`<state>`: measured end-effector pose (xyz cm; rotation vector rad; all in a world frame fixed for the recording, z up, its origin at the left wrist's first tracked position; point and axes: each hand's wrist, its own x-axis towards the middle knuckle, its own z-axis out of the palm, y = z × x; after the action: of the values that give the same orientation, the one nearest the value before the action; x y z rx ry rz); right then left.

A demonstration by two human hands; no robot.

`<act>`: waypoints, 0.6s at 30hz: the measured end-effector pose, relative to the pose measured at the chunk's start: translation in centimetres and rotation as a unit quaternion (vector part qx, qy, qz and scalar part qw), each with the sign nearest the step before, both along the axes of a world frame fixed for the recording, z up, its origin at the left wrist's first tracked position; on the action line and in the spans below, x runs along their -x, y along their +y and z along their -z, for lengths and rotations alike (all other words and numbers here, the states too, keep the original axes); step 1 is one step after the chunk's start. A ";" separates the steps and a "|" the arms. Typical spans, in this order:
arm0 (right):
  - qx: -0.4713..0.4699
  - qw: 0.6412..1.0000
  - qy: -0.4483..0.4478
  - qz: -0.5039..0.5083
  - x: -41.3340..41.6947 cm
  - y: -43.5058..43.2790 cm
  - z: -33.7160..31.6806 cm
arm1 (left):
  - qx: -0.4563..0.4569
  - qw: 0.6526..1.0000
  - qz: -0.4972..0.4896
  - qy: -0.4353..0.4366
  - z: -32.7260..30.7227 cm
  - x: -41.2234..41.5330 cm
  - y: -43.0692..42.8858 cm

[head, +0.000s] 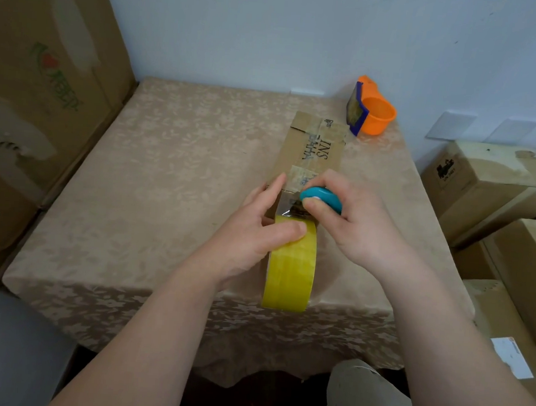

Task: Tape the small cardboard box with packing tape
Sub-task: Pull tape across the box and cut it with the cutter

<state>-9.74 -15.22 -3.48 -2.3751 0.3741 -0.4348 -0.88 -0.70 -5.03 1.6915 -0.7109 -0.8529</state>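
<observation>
A small flat cardboard box (316,147) with black lettering lies on the table, its long side running away from me. My left hand (252,230) grips a yellow roll of packing tape (290,268) standing on edge at the box's near end. A clear strip of tape runs from the roll up onto the box. My right hand (354,221) pinches a small blue cutter (322,198) against that strip, right at the box's near edge. Older tape bands cross the box top.
The table wears a beige patterned cloth (167,170). An orange and blue tape dispenser (370,110) lies at the back right by the wall. Large cardboard cartons stand to the left (39,91) and right (499,193) of the table.
</observation>
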 end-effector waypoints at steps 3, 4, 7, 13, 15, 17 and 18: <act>0.021 1.000 -0.004 0.004 -0.2 0.1 0.2 | -0.003 1.000 -0.004 -0.004 0.1 0.0 -0.1; 0.026 1.000 -0.005 0.006 -0.2 0.1 0.2 | -0.004 1.000 -0.006 -0.004 0.1 0.0 -0.1; 0.023 1.000 -0.002 0.008 -0.3 -0.2 -0.1 | -0.007 1.000 -0.009 -0.003 0.2 0.1 -0.1; 0.006 0.998 0.042 -0.036 -0.2 -0.3 -1.0 | 0.002 1.000 -0.027 -0.009 0.3 0.2 -0.4; -0.028 0.996 0.057 -0.056 0.1 -0.1 -1.2 | 0.004 1.000 -0.030 -0.008 0.4 0.1 -0.5; -0.082 0.992 0.063 -0.067 0.5 0.0 -1.4 | 0.005 0.999 -0.033 -0.005 0.3 0.1 -0.6; -0.104 0.990 0.067 -0.063 0.7 0.0 -1.4 | 0.004 0.999 -0.033 -0.006 0.3 0.1 -0.6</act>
<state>-10.43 -15.23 -2.06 -2.2135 0.3108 -0.1687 -0.95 -1.26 -5.33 1.7041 -0.6617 -0.7937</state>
